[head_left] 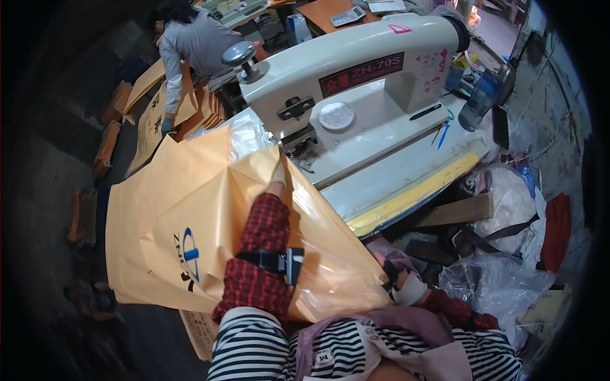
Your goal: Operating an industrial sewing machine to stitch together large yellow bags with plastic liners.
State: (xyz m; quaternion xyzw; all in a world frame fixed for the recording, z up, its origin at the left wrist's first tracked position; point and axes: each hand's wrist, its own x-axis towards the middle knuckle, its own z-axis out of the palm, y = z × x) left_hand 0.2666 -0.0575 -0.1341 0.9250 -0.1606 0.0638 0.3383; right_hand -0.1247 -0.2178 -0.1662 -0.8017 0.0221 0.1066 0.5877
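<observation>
A large tan woven sack (pixel 149 209) with a blue and black print spreads across the left and middle, with clear plastic film (pixel 337 279) along its right part. My left hand (pixel 277 176) is closed on a raised fold of the sack beside the needle end of the white sewing machine (pixel 356 70); its fingertips are hidden by the fold. Low on the right, my right hand (pixel 397 279), with a white covering and a black band, is closed at the sack's edge, its fingers partly hidden. Between the hands the sack's edge runs straight.
A co-worker (pixel 197 51) bends over other tan sacks (pixel 152 127) at the far left. On the machine table (pixel 406 197) are a blue tool (pixel 443 136) and a black pen (pixel 426 112). A bottle (pixel 481 98) stands at its right end. Plastic bags (pixel 495 279) and a wooden board (pixel 457 211) lie right.
</observation>
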